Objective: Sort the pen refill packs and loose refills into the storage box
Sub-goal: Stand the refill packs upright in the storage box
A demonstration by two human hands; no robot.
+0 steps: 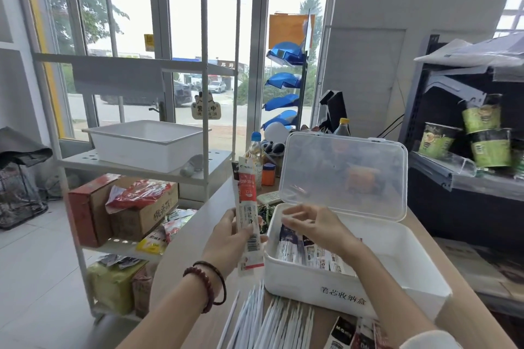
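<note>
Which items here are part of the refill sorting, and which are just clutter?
Job:
- red refill pack in left hand
- right hand over storage box
- packs in box
- loose refills
- packs on table

Clutter:
- bottle
- white tub
- cardboard boxes
- noodle cups

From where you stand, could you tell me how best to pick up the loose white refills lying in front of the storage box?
Pinch the loose white refills across their middle, from above: they lie flat, fanned side by side on the table, ends pointing toward the storage box.
</note>
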